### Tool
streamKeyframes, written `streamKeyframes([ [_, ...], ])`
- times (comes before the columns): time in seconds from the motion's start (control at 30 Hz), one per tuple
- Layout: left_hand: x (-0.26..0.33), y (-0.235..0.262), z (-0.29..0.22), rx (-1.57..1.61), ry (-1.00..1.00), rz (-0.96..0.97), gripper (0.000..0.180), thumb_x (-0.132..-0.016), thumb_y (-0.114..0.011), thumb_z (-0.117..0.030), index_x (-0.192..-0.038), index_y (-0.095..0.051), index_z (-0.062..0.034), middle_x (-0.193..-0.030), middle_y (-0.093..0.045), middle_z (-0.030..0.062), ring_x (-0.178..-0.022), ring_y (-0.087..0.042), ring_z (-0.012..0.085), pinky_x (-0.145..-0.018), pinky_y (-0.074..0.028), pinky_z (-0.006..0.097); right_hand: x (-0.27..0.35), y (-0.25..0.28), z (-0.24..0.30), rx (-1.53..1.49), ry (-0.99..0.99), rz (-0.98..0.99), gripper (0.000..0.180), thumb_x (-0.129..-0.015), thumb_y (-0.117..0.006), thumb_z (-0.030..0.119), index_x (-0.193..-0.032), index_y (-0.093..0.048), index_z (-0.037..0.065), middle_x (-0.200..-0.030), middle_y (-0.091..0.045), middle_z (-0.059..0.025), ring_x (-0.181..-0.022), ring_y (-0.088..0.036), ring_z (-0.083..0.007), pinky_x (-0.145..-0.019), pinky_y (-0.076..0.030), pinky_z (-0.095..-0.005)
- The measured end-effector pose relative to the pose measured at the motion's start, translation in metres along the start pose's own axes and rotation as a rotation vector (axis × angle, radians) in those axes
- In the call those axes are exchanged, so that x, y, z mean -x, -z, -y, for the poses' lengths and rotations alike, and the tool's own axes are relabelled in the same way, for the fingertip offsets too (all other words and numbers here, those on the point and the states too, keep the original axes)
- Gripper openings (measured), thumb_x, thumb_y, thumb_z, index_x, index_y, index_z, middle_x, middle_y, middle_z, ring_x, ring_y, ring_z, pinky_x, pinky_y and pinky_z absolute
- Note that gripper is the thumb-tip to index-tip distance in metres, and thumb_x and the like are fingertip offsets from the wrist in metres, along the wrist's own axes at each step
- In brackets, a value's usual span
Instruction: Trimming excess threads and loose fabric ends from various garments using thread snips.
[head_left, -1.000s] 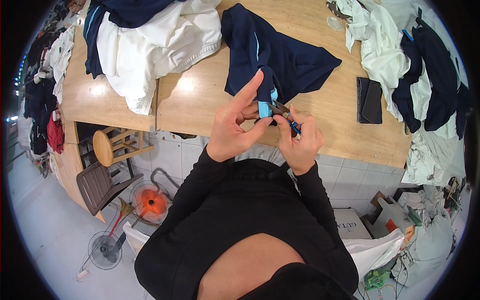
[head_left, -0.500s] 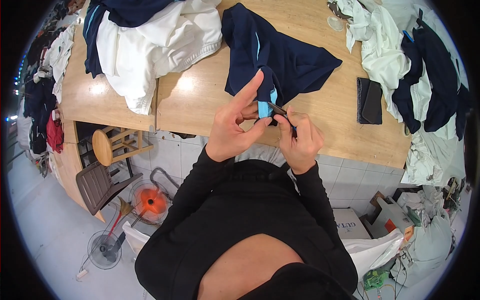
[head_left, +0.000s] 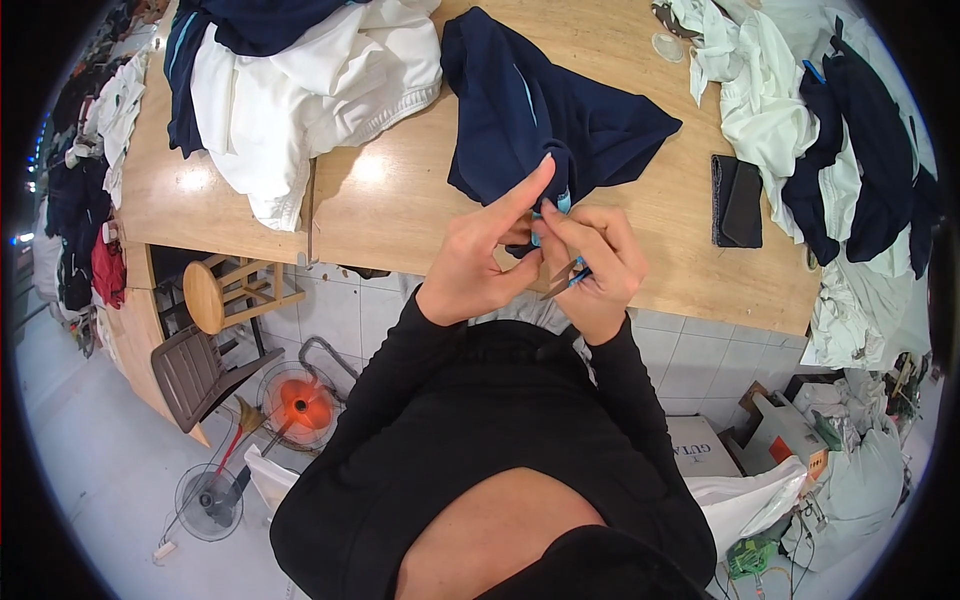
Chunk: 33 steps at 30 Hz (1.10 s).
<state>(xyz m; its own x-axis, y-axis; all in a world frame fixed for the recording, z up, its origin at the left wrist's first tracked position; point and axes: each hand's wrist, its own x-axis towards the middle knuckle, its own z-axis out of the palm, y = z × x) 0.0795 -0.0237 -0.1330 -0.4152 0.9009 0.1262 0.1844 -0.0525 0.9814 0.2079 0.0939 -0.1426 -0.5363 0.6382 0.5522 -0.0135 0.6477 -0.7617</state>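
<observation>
A navy garment (head_left: pixel 530 105) with light-blue piping lies across the table's near middle, its close end lifted at my hands. My left hand (head_left: pixel 470 265) holds that end, index finger stretched out and thumb bent in against the cloth; its other fingers are mostly hidden. My right hand (head_left: pixel 603 262) has its thumb and forefinger at the light-blue trim (head_left: pixel 563 203). Small thread snips (head_left: pixel 572 278) with blue on them rest in the right hand, blades slanting down toward me. Whether the right fingertips pinch the trim or a thread is too small to tell.
White garments (head_left: pixel 300 95) with navy ones on top are heaped at the table's left. A dark pouch-like item (head_left: pixel 737 202) lies to the right, beside more white and navy clothes (head_left: pixel 865 150). Below left stand a wooden stool (head_left: pixel 206 297), a brown chair (head_left: pixel 192 375) and a fan (head_left: pixel 300 405).
The snips have swung from the trim down into my right palm, blades now toward me. My right fingertips have come up to the trim; my left hand has shifted slightly right.
</observation>
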Motion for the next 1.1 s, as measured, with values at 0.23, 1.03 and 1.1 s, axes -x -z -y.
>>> streamKeyframes([
  [0.23, 0.002, 0.003, 0.001, 0.289, 0.101, -0.057, 0.091, -0.086, -0.072, 0.017, -0.169, -0.042, -0.0027, -0.137, -0.072, 0.0105, -0.12, -0.071, 0.0154, -0.099, -0.059, 0.03, 0.002, 0.007, -0.004, -0.052, -0.075, 0.109, 0.029, -0.084, -0.072, -0.019, -0.104, -0.07, 0.002, -0.101, -0.062, -0.0106, -0.072, -0.062, -0.0202, -0.061, -0.049, -0.0298],
  [1.03, -0.006, 0.004, 0.001, 0.519, 0.158, -0.254, 0.066, -0.092, -0.078, 0.015, -0.154, -0.058, 0.0058, -0.128, -0.076, 0.0124, -0.114, -0.073, 0.0144, -0.093, -0.062, 0.026, -0.006, 0.006, 0.017, -0.211, -0.333, 0.078, 0.02, -0.086, -0.086, -0.007, -0.098, -0.073, 0.002, -0.094, -0.07, -0.0043, -0.067, -0.055, -0.0094, -0.059, -0.042, -0.0253],
  [1.1, -0.006, 0.005, 0.001, 0.515, 0.167, -0.244, 0.066, -0.092, -0.078, 0.015, -0.154, -0.058, 0.0054, -0.127, -0.077, 0.0117, -0.113, -0.073, 0.0139, -0.094, -0.061, 0.026, -0.005, 0.004, 0.011, -0.252, -0.331, 0.13, 0.021, -0.089, -0.082, -0.01, -0.099, -0.067, 0.002, -0.095, -0.066, -0.0047, -0.072, -0.056, -0.0106, -0.062, -0.043, -0.0255],
])
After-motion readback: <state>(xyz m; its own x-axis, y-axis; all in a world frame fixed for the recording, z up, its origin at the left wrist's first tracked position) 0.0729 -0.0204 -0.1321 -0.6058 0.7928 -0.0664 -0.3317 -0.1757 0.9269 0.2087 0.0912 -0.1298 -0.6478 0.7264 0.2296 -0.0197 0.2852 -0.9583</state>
